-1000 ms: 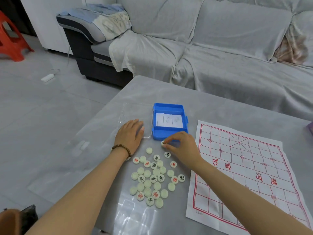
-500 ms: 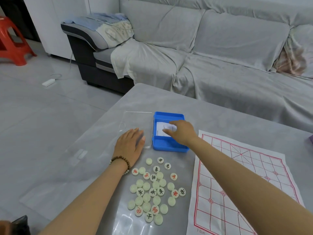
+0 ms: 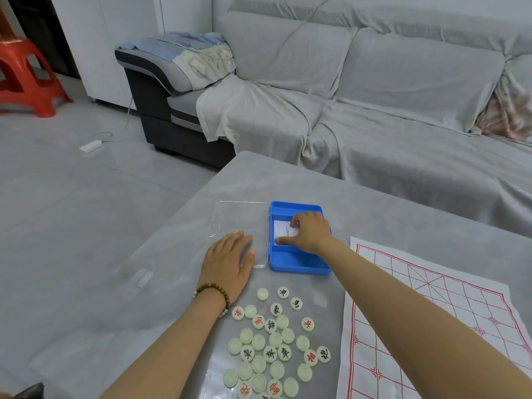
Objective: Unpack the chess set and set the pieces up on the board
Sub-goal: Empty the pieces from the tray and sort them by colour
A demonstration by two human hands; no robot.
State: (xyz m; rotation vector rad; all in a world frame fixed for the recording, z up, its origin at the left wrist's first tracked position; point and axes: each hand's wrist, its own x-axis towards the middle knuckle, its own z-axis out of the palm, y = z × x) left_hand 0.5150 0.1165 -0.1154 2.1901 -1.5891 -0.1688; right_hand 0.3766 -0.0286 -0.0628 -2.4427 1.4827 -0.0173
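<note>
Xiangqi pieces (image 3: 275, 339) lie heaped between our forearms, nearer us than both hands; our left hand (image 3: 230, 260) rests flat, fingers together, on the clear lid (image 3: 230, 214); our right hand (image 3: 311, 233), inside the blue box (image 3: 299, 266), touches the paper slip (image 3: 280, 227); pinching or not, we cannot tell.

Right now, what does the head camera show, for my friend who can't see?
A right hand reaches into an open blue box, touching a white paper; the left hand rests flat on the clear lid. Chess pieces lie beside the board.
</note>
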